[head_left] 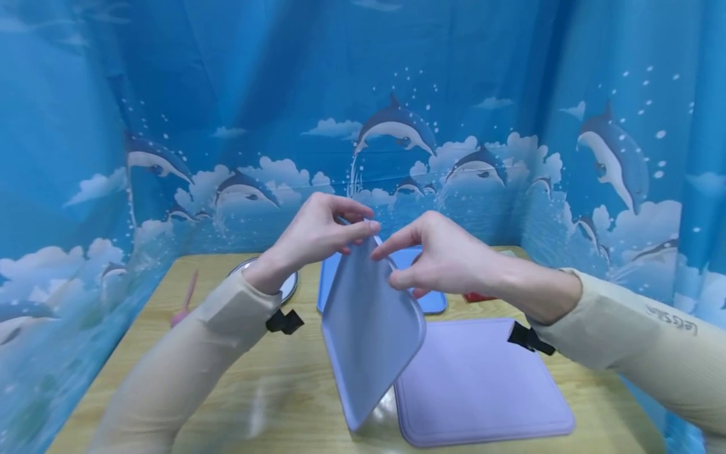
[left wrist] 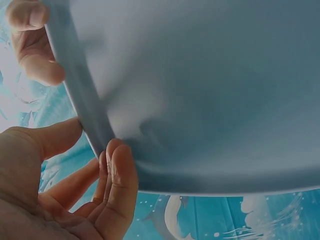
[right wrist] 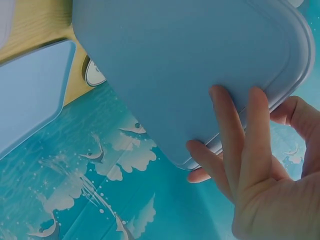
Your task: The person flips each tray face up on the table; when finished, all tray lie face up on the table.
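Observation:
Upright over the table, a pale grey-blue rimmed mat bends along its length, one corner pointing down. My left hand pinches its top edge between thumb and fingers, as the left wrist view of the same mat shows. Farther along that edge, my right hand grips the rim. In the right wrist view, the right hand's fingers spread over one face of the mat, with the thumb at the rim. Beneath it to the right, a lavender rimmed mat lies flat on the wooden table.
A blue tray-like piece lies behind the held mat, partly hidden. Back left are a round dark-rimmed white item and a pink thin-handled item. Something red shows beneath the right wrist. A dolphin-print curtain surrounds the table.

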`<state>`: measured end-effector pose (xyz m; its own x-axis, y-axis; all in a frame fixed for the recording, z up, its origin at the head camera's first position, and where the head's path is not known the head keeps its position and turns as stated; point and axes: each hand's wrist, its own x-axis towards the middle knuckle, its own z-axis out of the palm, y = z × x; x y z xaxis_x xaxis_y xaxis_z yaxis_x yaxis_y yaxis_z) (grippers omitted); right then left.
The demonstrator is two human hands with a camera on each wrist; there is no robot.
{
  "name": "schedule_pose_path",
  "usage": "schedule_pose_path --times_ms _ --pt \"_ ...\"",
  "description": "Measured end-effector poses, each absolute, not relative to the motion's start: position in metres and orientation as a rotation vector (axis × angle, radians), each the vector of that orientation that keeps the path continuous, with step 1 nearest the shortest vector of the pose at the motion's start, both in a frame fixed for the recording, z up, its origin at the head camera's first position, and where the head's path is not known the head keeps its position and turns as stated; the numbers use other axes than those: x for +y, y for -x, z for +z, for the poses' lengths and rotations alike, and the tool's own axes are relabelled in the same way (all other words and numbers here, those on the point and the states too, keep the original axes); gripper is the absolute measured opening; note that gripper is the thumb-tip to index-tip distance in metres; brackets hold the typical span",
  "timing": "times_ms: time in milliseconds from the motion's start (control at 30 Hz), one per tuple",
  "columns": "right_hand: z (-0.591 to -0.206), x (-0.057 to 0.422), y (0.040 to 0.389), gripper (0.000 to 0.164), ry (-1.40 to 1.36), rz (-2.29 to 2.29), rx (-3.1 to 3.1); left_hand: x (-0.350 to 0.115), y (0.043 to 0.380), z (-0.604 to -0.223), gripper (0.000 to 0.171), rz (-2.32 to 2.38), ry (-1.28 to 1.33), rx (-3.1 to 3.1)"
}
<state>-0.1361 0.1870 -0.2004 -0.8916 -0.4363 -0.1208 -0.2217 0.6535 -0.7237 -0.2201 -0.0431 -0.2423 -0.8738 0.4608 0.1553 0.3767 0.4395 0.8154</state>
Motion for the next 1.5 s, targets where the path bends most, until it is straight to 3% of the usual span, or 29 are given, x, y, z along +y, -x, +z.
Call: schedule_pose_path --times_ms 533,967,1233,1500 --pt "-0.191 0.202 0.141 0.042 0.408 -1.196 2.638 -0.105 0.225 -0.282 0.038 1.482 -0.589 2.6" --pt "-0.197 0.229 0.151 0.044 0.252 -1.403 2.551 -0.157 0.222 -0.369 0.044 1.38 -0.441 2.465" --pt "-0.207 0.236 0.15 0.045 0.226 -1.462 2.555 -0.166 0.211 -0.411 0.047 1.569 -0.292 2.33" --pt "-0.217 0.242 0.152 0.047 0.255 -1.551 2.544 -0.16 0.211 -0.427 0.05 1.776 -0.205 2.196"
